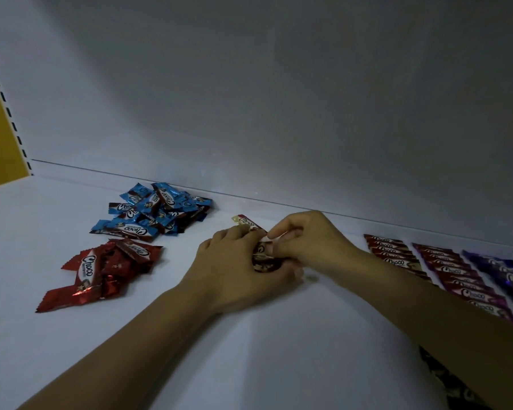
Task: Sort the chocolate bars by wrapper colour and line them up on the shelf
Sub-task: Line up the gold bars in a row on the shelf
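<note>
In the head view both hands meet close to the back edge of the white shelf point(264, 350), and the back wall point(279, 99) rises just behind the grip; toward the person a wide stretch of shelf surface gives room. The left hand point(234, 261) and the right hand point(311, 244) both curl their fingers round a small bundle of bars point(262, 260), with one cream-tipped end sticking out behind the left fingers. The fingers hide how many bars are in it. Left of the grip lie a loose blue pile point(154, 211) and, nearer the person, a red pile point(101, 267). Right of the grip lie three ordered rows: red row point(391, 251), magenta row point(462, 279), and purple row point(507, 273), cut by the frame edge
</note>
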A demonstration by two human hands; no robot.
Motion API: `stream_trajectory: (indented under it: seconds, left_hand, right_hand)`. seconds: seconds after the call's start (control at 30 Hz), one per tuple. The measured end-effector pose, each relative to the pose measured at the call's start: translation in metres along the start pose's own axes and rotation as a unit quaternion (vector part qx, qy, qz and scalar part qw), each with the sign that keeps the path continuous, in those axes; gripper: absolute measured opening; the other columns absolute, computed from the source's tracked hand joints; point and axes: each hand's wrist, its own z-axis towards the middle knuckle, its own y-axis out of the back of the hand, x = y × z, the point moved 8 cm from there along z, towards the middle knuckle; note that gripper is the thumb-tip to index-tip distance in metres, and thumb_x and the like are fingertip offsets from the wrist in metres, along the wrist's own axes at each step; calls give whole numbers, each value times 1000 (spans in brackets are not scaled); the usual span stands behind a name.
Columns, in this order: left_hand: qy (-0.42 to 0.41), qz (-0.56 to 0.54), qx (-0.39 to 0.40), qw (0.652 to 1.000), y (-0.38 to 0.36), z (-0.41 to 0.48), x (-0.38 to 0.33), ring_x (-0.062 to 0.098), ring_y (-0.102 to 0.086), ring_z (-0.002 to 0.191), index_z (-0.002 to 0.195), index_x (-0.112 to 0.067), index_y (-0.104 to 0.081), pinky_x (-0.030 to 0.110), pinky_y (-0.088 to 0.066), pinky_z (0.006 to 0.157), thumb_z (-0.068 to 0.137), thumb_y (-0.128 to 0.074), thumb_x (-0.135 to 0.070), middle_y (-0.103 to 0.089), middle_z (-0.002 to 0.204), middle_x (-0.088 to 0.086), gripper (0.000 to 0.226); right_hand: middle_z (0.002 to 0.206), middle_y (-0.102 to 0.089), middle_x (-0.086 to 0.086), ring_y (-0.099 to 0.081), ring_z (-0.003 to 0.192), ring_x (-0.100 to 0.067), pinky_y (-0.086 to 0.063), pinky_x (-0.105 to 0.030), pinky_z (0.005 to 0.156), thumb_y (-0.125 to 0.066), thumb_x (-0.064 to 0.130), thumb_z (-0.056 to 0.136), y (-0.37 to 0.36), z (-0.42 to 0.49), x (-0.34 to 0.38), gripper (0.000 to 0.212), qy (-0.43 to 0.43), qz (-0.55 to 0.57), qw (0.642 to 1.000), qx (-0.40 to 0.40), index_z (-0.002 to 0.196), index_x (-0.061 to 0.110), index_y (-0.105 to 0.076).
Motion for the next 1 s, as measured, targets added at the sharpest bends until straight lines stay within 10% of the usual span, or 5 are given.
stream_trajectory:
  seconds: [0.17, 0.3, 0.4, 0.53, 1.0]
  left_hand:
    - [-12, 20, -3, 1000, -4, 2, 3, 18, -41, 116, 133, -28, -44, 35, -35, 99, 84, -47, -56, -46, 134, -3, 56]
    - [2, 2, -25, 1000, -4, 3, 6, 20, -29, 136, 149, -19, -20, 37, -30, 112, 74, -55, -68, -30, 151, 2, 96]
    - [8, 20, -18, 1000, -5, 4, 9, 22, -13, 146, 153, -16, -6, 40, -22, 117, 66, -56, -77, -15, 159, 4, 118]
    - [-1, 22, -37, 999, -3, 6, 8, 18, -41, 125, 152, -20, -2, 36, -38, 104, 66, -55, -79, -50, 137, -4, 117]
    - [-57, -3, -78, 995, 17, -1, -6, 17, -61, 81, 102, -34, -56, 30, -43, 64, 76, -65, -51, -66, 87, -11, 32]
  right_hand:
    - [96, -68, 3, -63, 89, -12, -52, -24, 74, -63, 24, 89, -1, 16, 10, 11, 61, -115, 991, -41, 97, 19, -68]
    - [128, -58, 4, -54, 114, -13, -42, -32, 100, -37, 45, 99, -31, 30, 21, 41, 69, -127, 989, 34, 127, 22, -55]
    - [127, -58, 7, -55, 110, -7, -40, -21, 91, -35, 45, 100, -42, 26, 22, 39, 71, -52, 994, 57, 129, 26, -53]
    - [108, -65, 11, -63, 90, 0, -45, -17, 73, -50, 49, 93, -30, 16, 14, 37, 18, 16, 996, 82, 125, 32, -54]
    - [83, -69, -4, -64, 74, -17, -52, -33, 73, -72, 9, 81, 13, -21, -9, 19, 53, -32, 998, 13, 98, 16, -67]
